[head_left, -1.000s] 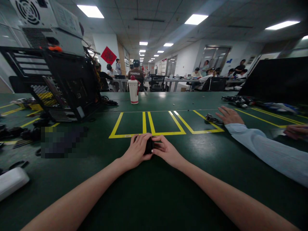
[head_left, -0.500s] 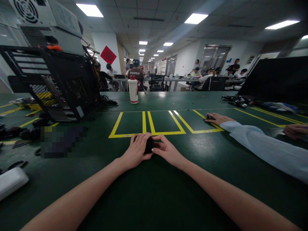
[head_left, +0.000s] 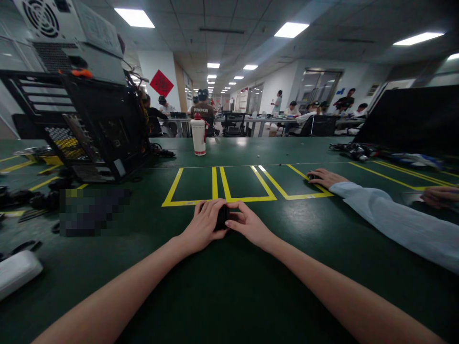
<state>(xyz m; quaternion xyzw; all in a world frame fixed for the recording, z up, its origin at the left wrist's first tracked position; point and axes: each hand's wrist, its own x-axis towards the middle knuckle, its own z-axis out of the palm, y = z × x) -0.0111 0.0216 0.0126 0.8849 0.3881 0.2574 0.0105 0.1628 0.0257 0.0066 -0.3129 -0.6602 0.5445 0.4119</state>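
The left hand (head_left: 202, 223) wraps around 1 small black block (head_left: 222, 218); the right hand (head_left: 251, 226) grips its side, near yellow tape (head_left: 251, 200).

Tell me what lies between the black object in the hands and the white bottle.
The head view shows yellow tape on the green tabletop, then a thin seam, between the black object and the white bottle.

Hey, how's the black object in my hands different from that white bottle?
The black object is dark where visible; the white bottle is pale with a red top. The black object is held between your left hand and right hand; the white bottle stands upright, untouched. The white bottle looks taller than the black object's visible part.
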